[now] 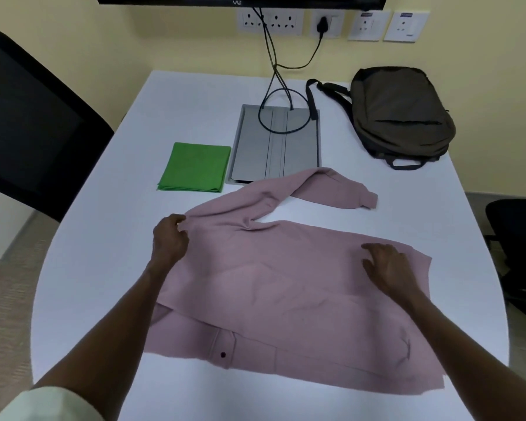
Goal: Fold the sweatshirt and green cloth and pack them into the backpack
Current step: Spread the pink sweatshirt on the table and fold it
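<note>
A dusty-pink sweatshirt [280, 287] lies spread across the near half of the white table [110, 202], one sleeve stretched toward the back right. My left hand [169, 238] pinches the sweatshirt's upper left corner where the sleeve begins. My right hand [386, 265] rests flat with fingers spread on its right side. A green cloth [196, 167], folded into a neat rectangle, sits behind the sweatshirt on the left. The dark olive backpack [403, 117] lies closed at the table's back right, its straps trailing left.
A grey cable box [298, 147] is set into the table's middle, with black cables running up to wall sockets [271, 22]. A black chair back [34, 123] stands at the left; another chair [520, 238] stands at the right.
</note>
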`<state>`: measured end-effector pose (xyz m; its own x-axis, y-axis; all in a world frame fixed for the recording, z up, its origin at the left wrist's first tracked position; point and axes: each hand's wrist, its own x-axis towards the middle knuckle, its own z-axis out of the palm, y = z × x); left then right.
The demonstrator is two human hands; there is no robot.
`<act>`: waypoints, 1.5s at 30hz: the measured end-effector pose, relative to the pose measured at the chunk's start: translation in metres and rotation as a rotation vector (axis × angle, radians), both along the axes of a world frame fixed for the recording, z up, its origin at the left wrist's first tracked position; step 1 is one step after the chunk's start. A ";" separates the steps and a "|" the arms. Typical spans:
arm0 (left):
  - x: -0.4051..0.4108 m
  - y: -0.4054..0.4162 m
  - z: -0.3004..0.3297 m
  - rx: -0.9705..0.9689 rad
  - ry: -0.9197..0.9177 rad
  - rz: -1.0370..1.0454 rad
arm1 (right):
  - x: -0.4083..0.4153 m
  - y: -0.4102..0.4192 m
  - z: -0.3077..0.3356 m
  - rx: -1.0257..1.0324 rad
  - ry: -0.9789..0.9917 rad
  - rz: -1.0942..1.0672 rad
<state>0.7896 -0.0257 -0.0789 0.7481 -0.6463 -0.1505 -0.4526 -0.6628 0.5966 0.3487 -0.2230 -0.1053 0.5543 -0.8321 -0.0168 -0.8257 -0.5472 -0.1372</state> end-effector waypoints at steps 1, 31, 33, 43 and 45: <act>0.007 -0.003 -0.003 0.029 0.003 0.005 | 0.003 -0.014 -0.005 0.053 0.030 -0.005; 0.017 0.019 0.053 -0.107 0.280 0.146 | -0.044 -0.011 0.047 0.221 -0.317 0.052; 0.010 0.033 0.061 -0.148 0.264 0.127 | -0.056 0.009 0.049 0.193 -0.370 0.059; -0.011 0.135 0.054 -0.067 0.217 -0.058 | -0.106 0.121 0.016 -0.068 -0.337 0.187; -0.015 0.153 0.042 0.092 0.123 -0.111 | -0.113 0.138 -0.003 -0.087 -0.267 0.183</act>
<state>0.7751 0.1271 -0.0368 0.6451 -0.7034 -0.2983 -0.4535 -0.6667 0.5915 0.2358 -0.0852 -0.1088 0.6696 -0.7105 0.2163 -0.6539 -0.7021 -0.2820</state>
